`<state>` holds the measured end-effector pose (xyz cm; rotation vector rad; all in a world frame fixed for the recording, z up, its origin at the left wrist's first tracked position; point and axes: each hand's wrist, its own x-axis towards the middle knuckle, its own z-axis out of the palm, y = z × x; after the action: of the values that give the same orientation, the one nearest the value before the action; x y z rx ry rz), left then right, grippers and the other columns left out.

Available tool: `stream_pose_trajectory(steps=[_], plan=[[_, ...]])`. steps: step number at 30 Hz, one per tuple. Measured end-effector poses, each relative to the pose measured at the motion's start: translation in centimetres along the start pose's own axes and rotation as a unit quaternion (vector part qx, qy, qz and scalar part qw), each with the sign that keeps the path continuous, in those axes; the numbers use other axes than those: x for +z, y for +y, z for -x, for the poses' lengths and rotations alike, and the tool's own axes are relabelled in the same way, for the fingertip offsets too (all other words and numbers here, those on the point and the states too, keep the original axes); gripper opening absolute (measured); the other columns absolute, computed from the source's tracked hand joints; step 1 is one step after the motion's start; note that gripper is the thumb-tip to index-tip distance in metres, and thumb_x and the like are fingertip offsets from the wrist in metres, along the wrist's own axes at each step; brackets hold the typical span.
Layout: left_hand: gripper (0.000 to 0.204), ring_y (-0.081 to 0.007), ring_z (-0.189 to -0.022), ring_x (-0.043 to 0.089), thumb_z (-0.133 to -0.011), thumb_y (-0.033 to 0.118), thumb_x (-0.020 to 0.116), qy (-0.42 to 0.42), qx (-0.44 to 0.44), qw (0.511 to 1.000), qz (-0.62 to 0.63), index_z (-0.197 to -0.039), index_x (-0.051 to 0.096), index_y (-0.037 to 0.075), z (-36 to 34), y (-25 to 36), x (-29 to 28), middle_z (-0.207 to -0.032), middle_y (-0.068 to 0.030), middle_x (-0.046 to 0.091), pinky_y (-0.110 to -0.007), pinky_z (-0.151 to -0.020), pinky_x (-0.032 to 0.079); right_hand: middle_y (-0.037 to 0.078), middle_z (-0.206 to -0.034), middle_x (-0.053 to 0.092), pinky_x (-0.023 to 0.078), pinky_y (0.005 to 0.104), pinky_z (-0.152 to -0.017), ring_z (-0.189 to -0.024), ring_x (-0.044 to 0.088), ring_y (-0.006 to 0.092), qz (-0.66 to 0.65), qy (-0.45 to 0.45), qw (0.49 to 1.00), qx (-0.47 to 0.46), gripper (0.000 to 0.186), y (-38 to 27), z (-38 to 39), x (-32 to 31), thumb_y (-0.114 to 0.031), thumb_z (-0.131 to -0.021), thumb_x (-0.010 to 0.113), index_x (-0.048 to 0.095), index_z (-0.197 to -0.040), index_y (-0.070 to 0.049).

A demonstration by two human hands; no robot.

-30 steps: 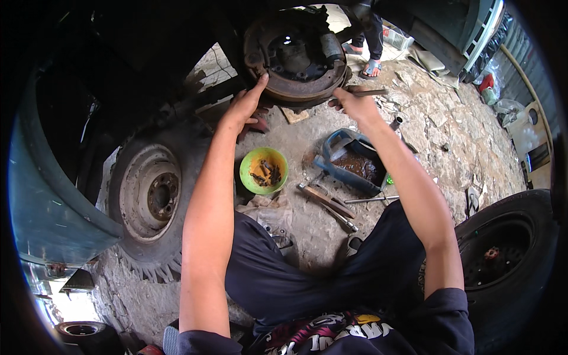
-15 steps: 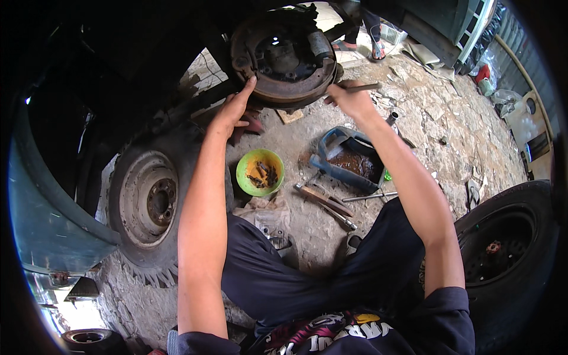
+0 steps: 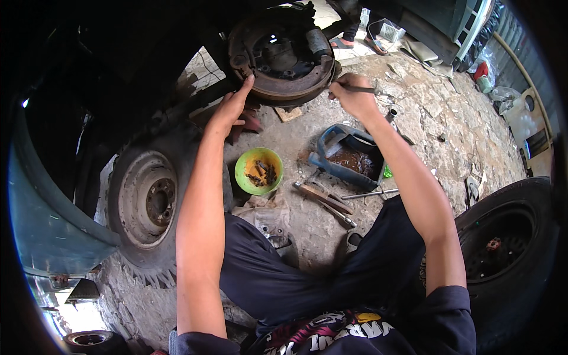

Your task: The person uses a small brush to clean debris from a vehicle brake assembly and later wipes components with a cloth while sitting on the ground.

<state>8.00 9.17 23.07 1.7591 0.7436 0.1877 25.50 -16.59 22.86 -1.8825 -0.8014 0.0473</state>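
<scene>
A rusty drum brake assembly (image 3: 281,92), with its curved shoes exposed, hangs at the top centre. My left hand (image 3: 228,111) reaches to its lower left edge, one finger stretched out and touching the brake shoe there. The thumb stands apart below, and the other fingers are mostly hidden. At the lower right edge of the brake, my right hand (image 3: 353,97) is closed around a dark, thin rod-like tool (image 3: 365,90). One end sticks out to the right of the fist; the other end is hidden, so its exact kind does not show.
Below the brake stand a green bowl (image 3: 259,170) of small dark parts and a cut-open blue container (image 3: 349,171) with brown liquid. A hammer (image 3: 323,198) and a metal bar (image 3: 371,194) lie nearby. Wheels (image 3: 148,198) flank me. Another person's feet (image 3: 376,46) show behind.
My right hand with the tool has shifted slightly away from the brake's edge, and the tool's angle has changed a little. My left hand stays at the brake. The other person's foot has moved.
</scene>
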Motion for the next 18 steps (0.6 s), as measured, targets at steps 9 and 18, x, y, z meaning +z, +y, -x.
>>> stream_pose_trajectory(steps=[9, 18], plan=[[0.125, -0.0352, -0.138, 0.038, -0.071, 0.087, 0.056, -0.006, -0.007, 1.0, -0.007, -0.148, 0.026, -0.008, -0.2, 0.1, -0.2, -0.15, -0.0252, 0.034, -0.053, -0.105, 0.041, 0.01, -0.077, 0.074, 0.054, 0.0315, -0.062, -0.062, 0.067, 0.0167, 0.073, -0.043, 0.996, 0.033, 0.029, -1.0, -0.3, -1.6, -0.024, -0.086, 0.064, 0.072, -0.089, 0.003], [0.123, -0.0351, -0.135, 0.041, -0.072, 0.087, 0.055, -0.005, -0.012, 1.0, -0.012, -0.145, 0.03, -0.009, 0.0, -0.1, -0.8, -0.148, -0.026, 0.036, -0.054, -0.104, 0.041, 0.012, -0.076, 0.072, 0.053, 0.03, -0.065, -0.07, 0.07, 0.0174, -0.071, -0.095, 0.993, -0.007, 0.023, 0.1, 0.5, 0.3, -0.017, -0.086, 0.066, 0.066, -0.091, 0.005]])
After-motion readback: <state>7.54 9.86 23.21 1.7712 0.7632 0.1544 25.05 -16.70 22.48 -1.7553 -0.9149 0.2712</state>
